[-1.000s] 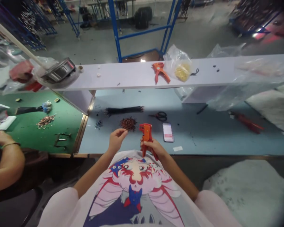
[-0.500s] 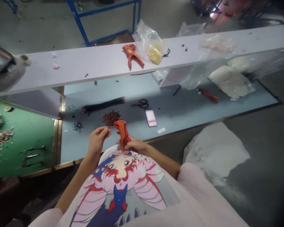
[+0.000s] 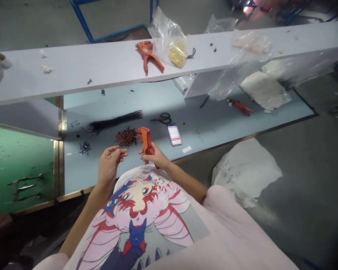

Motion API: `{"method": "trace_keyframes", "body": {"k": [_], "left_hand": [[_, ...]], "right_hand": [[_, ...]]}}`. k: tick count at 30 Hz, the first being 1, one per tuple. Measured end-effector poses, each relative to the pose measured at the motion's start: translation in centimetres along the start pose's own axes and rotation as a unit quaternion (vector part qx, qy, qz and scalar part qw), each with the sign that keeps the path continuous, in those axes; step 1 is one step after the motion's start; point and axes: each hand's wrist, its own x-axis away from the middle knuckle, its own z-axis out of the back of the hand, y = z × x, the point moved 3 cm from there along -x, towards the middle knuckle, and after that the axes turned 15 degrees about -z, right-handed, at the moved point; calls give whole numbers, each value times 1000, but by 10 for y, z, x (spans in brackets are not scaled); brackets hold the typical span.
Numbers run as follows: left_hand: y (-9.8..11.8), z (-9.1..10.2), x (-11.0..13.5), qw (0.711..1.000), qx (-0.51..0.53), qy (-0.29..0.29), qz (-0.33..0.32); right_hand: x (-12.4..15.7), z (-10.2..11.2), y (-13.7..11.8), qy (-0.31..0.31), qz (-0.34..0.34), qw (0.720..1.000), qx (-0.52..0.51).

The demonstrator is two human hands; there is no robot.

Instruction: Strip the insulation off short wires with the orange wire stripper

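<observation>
My right hand (image 3: 157, 156) is wrapped round the handles of an orange-red wire stripper (image 3: 145, 141), held upright with its head pointing away from me. To its left, my left hand (image 3: 110, 163) is closed in a pinch, thumb against fingers. Whatever the pinch holds is too small to make out. Just beyond both hands lies a heap of small copper-brown bits (image 3: 126, 136). Behind the heap stretches a bundle of black wires (image 3: 115, 121). A smaller pile of dark terminal-like pieces (image 3: 85, 148) sits left of my left hand.
Black-handled scissors (image 3: 165, 118) and a blurred phone-like rectangle (image 3: 174, 135) lie right of the heap. Red pliers (image 3: 242, 107) rest farther right. Across the bench runs a raised white shelf (image 3: 107, 65), carrying another orange wire stripper (image 3: 148, 57) and a bag of yellow pieces (image 3: 178, 54).
The wire stripper in my right hand has moved forward and away from my left hand. My left hand keeps its pinch. The whole view has shifted slightly.
</observation>
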Motion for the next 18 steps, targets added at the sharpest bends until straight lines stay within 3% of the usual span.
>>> {"method": "trace_keyframes", "body": {"k": [5, 9, 14, 18], "left_hand": [[-2, 0, 1, 1000, -14, -24, 0], [2, -4, 2, 997, -45, -53, -42], [12, -7, 6, 981, -131, -65, -127], [15, -9, 12, 970, -173, -79, -151]], "right_hand": [[3, 13, -7, -42, 40, 996, 71], [7, 14, -6, -87, 21, 988, 123], [15, 5, -7, -130, -35, 987, 84], [24, 1, -12, -139, -87, 986, 19]]}}
